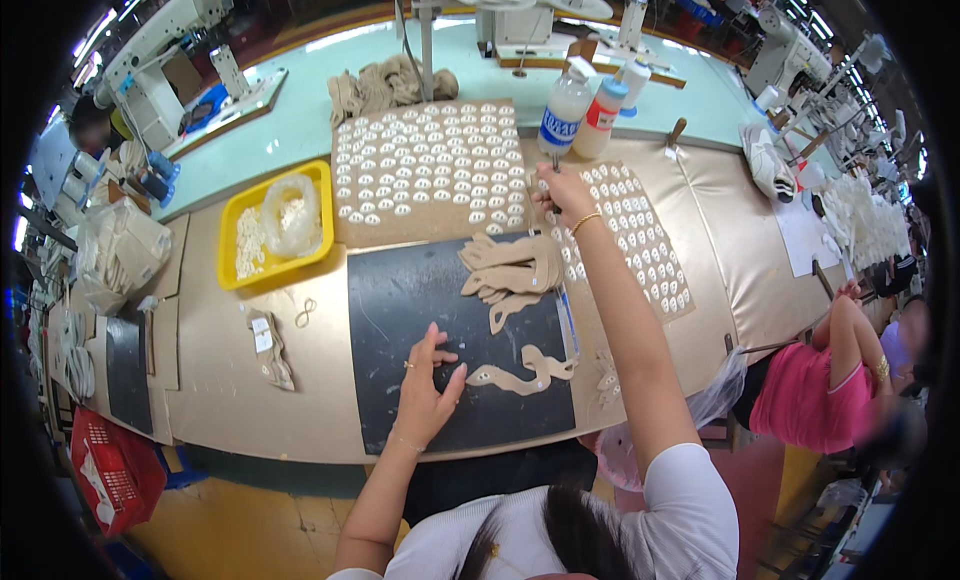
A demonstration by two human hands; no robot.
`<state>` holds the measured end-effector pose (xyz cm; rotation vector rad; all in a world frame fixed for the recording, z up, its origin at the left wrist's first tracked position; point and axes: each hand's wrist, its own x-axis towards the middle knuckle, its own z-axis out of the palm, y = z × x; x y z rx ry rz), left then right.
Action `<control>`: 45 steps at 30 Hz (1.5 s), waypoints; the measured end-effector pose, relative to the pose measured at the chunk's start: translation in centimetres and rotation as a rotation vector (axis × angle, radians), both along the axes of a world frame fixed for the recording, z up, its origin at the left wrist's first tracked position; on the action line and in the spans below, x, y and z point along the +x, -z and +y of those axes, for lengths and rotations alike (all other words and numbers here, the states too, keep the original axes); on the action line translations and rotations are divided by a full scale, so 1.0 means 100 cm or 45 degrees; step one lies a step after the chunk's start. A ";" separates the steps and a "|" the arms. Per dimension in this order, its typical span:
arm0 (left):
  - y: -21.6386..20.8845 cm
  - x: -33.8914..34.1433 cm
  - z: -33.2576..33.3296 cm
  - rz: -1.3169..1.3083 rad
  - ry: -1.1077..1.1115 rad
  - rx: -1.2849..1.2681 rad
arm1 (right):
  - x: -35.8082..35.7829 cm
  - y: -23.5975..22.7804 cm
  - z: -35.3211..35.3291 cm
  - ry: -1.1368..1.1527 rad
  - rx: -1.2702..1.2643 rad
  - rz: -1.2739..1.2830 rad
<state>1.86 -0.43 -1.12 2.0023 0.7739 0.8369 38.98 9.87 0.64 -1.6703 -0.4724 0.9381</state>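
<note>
My left hand point(424, 388) rests with fingers apart over the black board point(400, 290) and holds nothing. Just right of it lies a wavy beige fabric strip point(508, 381) with a small white piece at its left end. A stack of similar beige fabric pieces point(512, 264) sits at the board's upper edge. My right arm stretches forward, and its hand point(566, 194) is closed around a thin dark tool point(556, 164), whose kind I cannot make out. That hand is between two brown boards, the left board point(430, 224) and the right board point(664, 298), both covered with rows of small white pieces.
A yellow tray point(226, 242) holds a plastic bag and loose white pieces. Two bottles, a clear spray bottle point(566, 110) and a blue-capped bottle point(600, 120), stand beyond my right hand. Beige cloth point(375, 90) is heaped at the back. A person in pink point(815, 395) sits at the right.
</note>
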 end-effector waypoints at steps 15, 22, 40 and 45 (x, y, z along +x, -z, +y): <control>0.002 0.000 0.002 -0.017 -0.026 -0.076 | 0.012 0.017 0.028 -0.063 0.216 0.137; 0.006 0.000 0.004 -0.031 -0.034 -0.125 | 0.007 0.005 0.007 -0.151 0.695 0.201; 0.008 -0.001 0.004 -0.005 0.007 -0.085 | 0.087 -0.014 -0.209 0.700 1.390 0.591; 0.006 0.000 0.004 0.006 0.018 -0.074 | 0.101 0.011 -0.276 0.892 1.645 0.550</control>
